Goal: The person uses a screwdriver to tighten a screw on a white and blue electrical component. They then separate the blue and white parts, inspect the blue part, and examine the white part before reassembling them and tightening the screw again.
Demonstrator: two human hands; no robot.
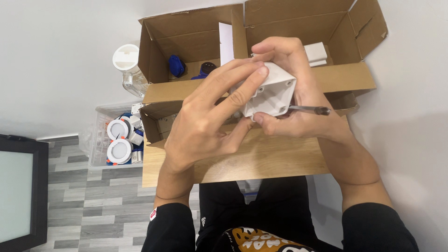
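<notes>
White plastic box held in both hands over a wooden table

White and square, the plastic box (270, 93) sits between both hands above the wooden table (261, 161), its open side turned towards the camera with round screw posts in the corners. The left hand (205, 116) is curled around the box's left side, its fingers (242, 77) laid across the top edge and the thumb pressed at the lower corner. The right hand (294, 93) wraps the box from behind and the right, fingers closed over the upper edge; it also has hold of a screwdriver (310, 110), whose metal shaft lies just beside the box's lower right corner. Behind the hands stand two open cardboard boxes (186, 42), one holding blue parts (176, 65). On the floor to the left sits a clear plastic bin (100, 135) with round white fittings (119, 150).
</notes>
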